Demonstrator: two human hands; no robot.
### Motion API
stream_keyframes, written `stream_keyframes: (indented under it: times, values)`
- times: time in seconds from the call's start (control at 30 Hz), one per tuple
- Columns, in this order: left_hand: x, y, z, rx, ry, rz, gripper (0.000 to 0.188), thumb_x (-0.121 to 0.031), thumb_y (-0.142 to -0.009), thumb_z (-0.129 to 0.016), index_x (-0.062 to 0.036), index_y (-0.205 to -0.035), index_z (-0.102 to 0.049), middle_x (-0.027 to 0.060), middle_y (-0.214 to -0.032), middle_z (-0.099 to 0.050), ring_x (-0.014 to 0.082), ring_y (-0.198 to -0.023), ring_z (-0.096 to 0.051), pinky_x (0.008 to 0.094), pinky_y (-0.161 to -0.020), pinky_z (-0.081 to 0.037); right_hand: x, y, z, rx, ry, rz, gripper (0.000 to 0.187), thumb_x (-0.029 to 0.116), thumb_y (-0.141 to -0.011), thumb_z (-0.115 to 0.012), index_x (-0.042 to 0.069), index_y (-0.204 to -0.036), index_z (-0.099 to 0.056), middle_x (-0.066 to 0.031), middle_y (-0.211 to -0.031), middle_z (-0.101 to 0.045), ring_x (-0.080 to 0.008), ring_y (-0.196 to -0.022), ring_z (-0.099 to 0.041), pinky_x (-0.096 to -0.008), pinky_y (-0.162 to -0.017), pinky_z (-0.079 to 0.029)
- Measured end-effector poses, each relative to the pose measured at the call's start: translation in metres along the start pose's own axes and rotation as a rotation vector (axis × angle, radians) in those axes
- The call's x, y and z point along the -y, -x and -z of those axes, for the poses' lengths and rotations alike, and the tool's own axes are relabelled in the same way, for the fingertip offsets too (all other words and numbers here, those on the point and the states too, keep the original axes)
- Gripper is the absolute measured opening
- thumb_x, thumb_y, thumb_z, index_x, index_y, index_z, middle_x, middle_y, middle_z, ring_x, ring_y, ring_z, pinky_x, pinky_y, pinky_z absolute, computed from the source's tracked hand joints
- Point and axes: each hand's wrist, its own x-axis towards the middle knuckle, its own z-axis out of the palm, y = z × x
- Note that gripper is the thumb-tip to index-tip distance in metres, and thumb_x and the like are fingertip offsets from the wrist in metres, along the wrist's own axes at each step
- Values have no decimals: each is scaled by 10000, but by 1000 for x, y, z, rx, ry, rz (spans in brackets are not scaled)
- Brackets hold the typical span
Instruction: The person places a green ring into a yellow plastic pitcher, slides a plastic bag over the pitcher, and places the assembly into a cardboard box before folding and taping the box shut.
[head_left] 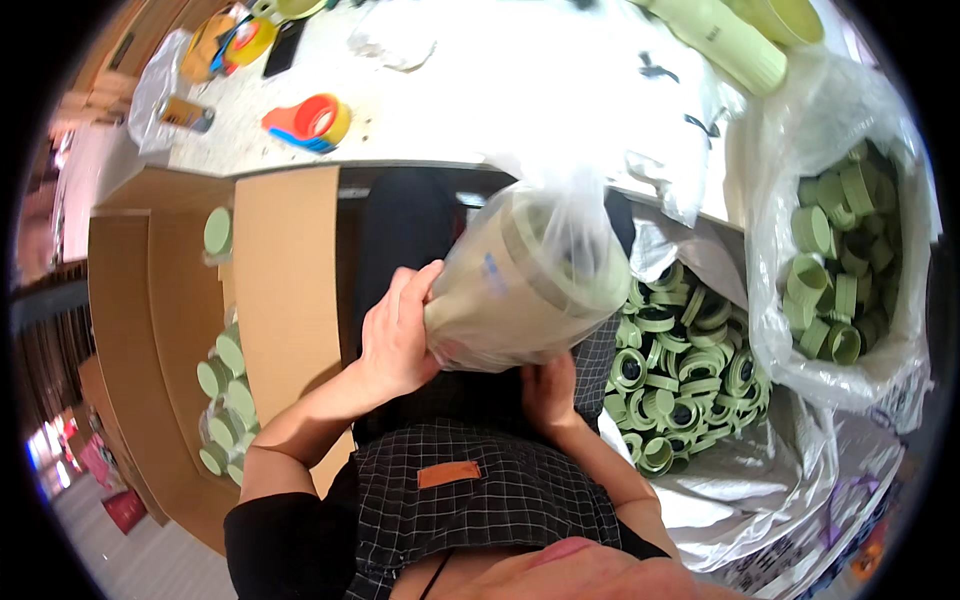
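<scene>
A large pale green tumbler (pixel 500 275) is inside a clear plastic bag (pixel 575 190), tilted over my lap. The bag's loose top is bunched up at the far end and blurred. My left hand (pixel 400 325) is closed around the left side of the tumbler through the plastic. My right hand (pixel 550 390) has its fingers curled against the near underside of the bagged tumbler; its fingertips are partly hidden.
At left, an open carton (pixel 290 260) holds bagged green-topped items (pixel 225 380). Green lids (pixel 680 370) fill a sack at right; green cup-shaped parts (pixel 840 260) fill another bag. The white table (pixel 450 110) carries a tape dispenser (pixel 315 120), a phone (pixel 285 48) and a green bottle (pixel 720 45).
</scene>
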Motion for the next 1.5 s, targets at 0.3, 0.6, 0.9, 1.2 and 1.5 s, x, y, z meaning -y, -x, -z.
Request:
stream_keyframes:
  times: [0.3, 0.6, 0.9, 1.2, 1.5]
  values:
    - [48, 91, 35, -466, -300, 134, 617, -7, -684, -714, -82, -1265, -518, 181, -1022, -515, 369, -804, -581, 460, -639, -496, 49, -62, -64, 651, -726, -227, 643, 68, -790, -798, 0, -1332, -458, -129, -1305, -574, -223, -1200, -562, -381, -1037, -445]
    - [247, 285, 201, -1043, 55, 1001, 468, -422, -1031, -426, 12, -1102, -586, 79, -852, -619, 181, -672, -549, 337, -597, -442, 188, -92, -122, 1020, -751, 491, 692, 18, -762, -773, -21, -1385, -475, -150, -1223, -646, -248, -1008, -662, -356, -914, -516]
    - [371, 311, 141, -690, 928, 1552, 390, -368, -999, -477, -63, -1177, -643, 98, -1090, -716, 221, -931, -693, 389, -812, -558, 65, -60, -85, 821, -468, -228, 372, 14, -913, -637, 18, -1275, -550, -78, -1094, -669, -135, -969, -635, -282, -874, -508]
    - [198, 113, 140, -705, -119, 683, 384, -83, -901, -572, 8, -1267, -499, 140, -1215, -550, 267, -1145, -524, 398, -1005, -412, 38, -148, -94, 560, -471, -194, 314, 7, -917, -632, 16, -1225, -572, -71, -1036, -669, -129, -949, -634, -270, -845, -506]
    - [158, -322, -14, -340, 842, 382, 590, -375, -935, -653, -41, -1382, -461, 140, -1299, -559, 242, -1146, -547, 352, -1017, -409, 2, -182, -20, 137, -533, -110, 325, -25, -896, -631, 10, -1216, -583, -76, -1025, -654, -131, -883, -623, -273, -798, -509]
